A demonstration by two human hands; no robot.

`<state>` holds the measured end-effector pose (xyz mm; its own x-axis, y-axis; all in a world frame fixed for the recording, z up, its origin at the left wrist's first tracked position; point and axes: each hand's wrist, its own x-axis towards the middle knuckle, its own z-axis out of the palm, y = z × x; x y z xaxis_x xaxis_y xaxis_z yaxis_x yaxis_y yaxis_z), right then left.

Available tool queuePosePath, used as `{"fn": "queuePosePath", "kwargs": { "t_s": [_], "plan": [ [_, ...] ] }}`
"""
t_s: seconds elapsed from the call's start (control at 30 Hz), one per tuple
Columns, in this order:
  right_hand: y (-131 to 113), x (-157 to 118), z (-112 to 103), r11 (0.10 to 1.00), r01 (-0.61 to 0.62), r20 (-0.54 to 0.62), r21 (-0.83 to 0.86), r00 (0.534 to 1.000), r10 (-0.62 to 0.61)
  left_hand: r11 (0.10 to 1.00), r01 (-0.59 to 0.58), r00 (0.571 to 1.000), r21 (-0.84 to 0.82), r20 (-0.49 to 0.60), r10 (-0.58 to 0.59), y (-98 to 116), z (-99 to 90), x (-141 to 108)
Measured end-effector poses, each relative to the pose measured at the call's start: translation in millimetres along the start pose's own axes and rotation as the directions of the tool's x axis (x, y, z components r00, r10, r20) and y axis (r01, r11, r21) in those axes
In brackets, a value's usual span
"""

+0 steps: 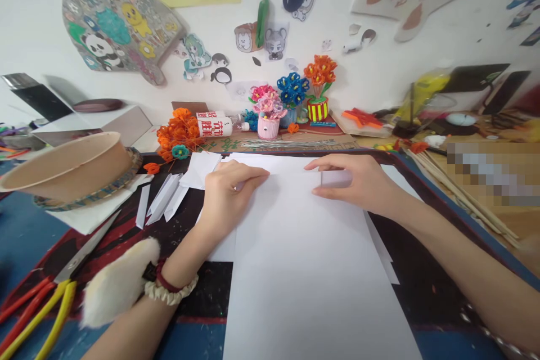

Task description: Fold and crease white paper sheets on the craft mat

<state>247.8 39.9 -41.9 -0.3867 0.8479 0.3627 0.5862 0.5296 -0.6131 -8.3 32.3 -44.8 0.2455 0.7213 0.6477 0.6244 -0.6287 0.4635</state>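
A large white paper sheet (312, 270) lies over other white sheets on the dark mat. My left hand (236, 188) is at the sheet's upper left, thumb and forefinger pinched together at its far edge; whether the paper is between them is hard to tell. At the upper right, my right hand (350, 180) has its thumb and forefinger apart, with a small pale folded piece (335, 178) showing in the curl of the hand. Folded white paper strips (164, 198) lie left of my left hand.
Scissors (76, 256) with red and yellow handles lie at left beside a white fluffy item (120, 281). A round beige bowl (67, 163) stands behind them. Beaded flowers (270, 107) line the back; wooden sticks (468, 202) lie right.
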Motion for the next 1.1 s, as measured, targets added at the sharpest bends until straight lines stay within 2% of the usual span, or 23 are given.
{"fn": "queuePosePath", "kwargs": {
  "t_s": [0.37,0.7,0.9,1.1],
  "plan": [
    [6.8,-0.1,0.8,0.965,0.15,0.045,-0.215,0.989,-0.143,1.0,-0.002,1.0,0.001,-0.004,0.002,-1.5,0.5,0.1],
    [10.8,-1.4,3.2,0.844,0.304,0.03,-0.442,0.945,-0.325,0.999,0.038,0.999,-0.034,-0.005,-0.038,-2.0,0.9,0.4],
    [10.5,-1.2,4.1,0.848,0.308,0.012,-0.431,0.942,-0.336,0.998,0.045,0.999,-0.034,-0.004,-0.046,-2.0,0.8,-0.1],
    [7.3,-1.0,3.0,0.937,0.195,-0.033,-0.29,0.976,-0.214,0.998,0.057,0.998,-0.029,-0.001,-0.057,0.8,-0.4,0.3]
  ]
}}
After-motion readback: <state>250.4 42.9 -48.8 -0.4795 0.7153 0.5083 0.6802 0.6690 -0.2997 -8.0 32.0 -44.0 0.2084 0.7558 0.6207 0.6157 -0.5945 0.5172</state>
